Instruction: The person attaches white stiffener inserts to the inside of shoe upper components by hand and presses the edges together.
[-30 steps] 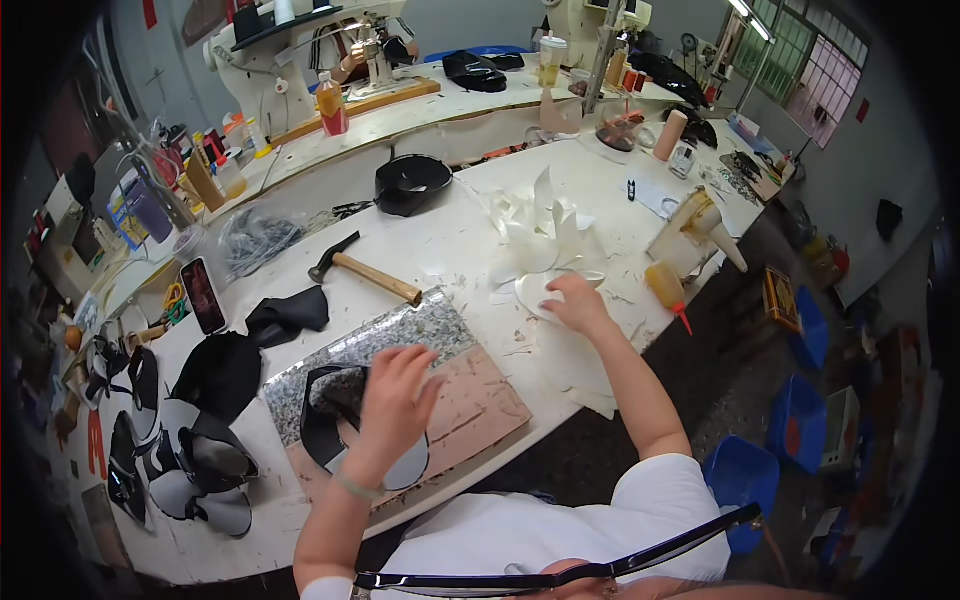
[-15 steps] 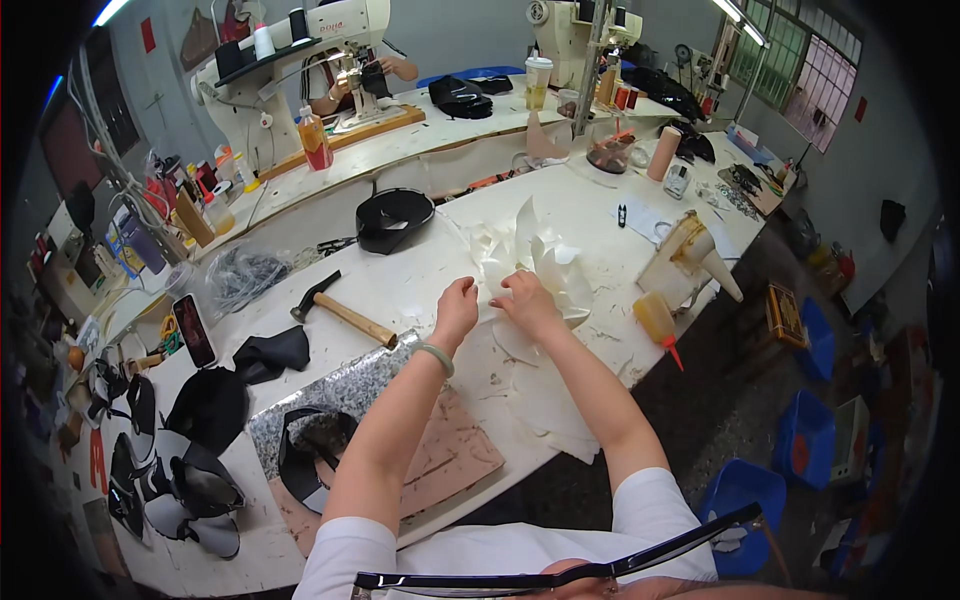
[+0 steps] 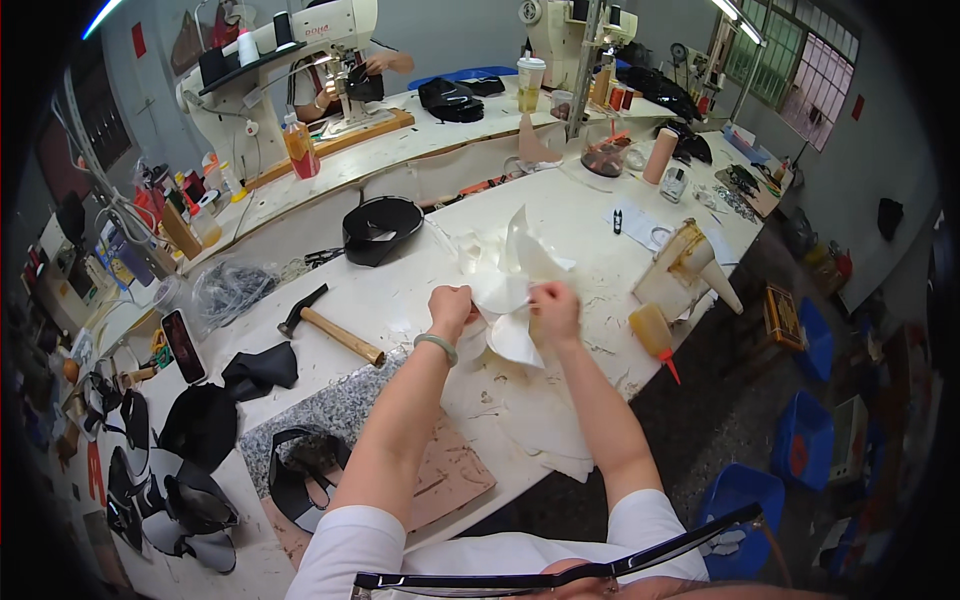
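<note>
Both my hands hold a curved white sheet piece over the middle of the white worktable. My left hand, with a pale bracelet at the wrist, pinches its left edge. Its right edge is gripped by my right hand. More white sheet pieces stand piled just behind my hands. A black strap piece lies on the stone slab by my left elbow, beside a brown cutting board.
A hammer lies left of my hands, a black bag piece behind it. An orange glue bottle and a cream jug stand to the right. Black cut pieces and a phone lie at left. Another person works a sewing machine at the back.
My left hand left the black strap piece on the slab and came up to the white piece. Both hands now hold that piece, slightly nearer to me.
</note>
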`<state>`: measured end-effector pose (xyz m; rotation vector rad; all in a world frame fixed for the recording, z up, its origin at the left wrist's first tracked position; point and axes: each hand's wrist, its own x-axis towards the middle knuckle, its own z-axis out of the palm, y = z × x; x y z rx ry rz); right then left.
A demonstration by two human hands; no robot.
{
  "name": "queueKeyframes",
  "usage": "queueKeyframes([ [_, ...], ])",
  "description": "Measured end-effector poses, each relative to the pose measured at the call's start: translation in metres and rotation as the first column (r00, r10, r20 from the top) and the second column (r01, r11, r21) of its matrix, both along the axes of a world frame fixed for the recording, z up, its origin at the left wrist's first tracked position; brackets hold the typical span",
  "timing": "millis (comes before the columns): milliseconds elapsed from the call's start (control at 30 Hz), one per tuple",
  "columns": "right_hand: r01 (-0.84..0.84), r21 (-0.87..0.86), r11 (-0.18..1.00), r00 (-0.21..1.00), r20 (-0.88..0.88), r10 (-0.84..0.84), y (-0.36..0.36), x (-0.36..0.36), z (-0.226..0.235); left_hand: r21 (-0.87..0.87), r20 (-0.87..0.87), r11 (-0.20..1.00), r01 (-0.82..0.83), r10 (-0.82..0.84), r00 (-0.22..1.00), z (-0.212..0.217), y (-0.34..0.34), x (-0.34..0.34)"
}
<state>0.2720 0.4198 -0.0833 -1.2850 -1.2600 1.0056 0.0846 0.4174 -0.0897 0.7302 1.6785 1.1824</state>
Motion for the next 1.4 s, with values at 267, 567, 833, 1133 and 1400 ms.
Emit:
queueKeyframes([
  [267,0.036,-0.05,0.998,0.781,-0.621,-0.059,-0.054,0.135,0.061,0.064,-0.194,0.979,0.195,-0.179,0.964,0.012,-0.022,-0.011],
  [567,-0.518,-0.061,0.853,0.64,-0.69,0.339,-0.154,0.044,0.099,0.397,-0.166,0.865,0.306,-0.26,0.951,0.071,-0.133,-0.019],
  [833,-0.877,-0.069,0.475,0.409,-0.627,0.663,-0.216,-0.047,0.062,0.036,-0.094,0.92,0.391,-0.387,0.917,0.127,-0.349,-0.075],
  [1133,-0.926,-0.21,0.313,0.317,0.014,0.948,-0.263,-0.126,0.036,-0.033,-0.346,0.999,-0.019,0.006,0.938,0.056,-0.455,-0.103],
  [1400,-0.915,-0.135,0.381,0.311,0.369,0.876,-0.269,-0.139,0.028,-0.038,-0.563,0.992,-0.117,0.075,0.823,0.038,-0.458,-0.1],
])
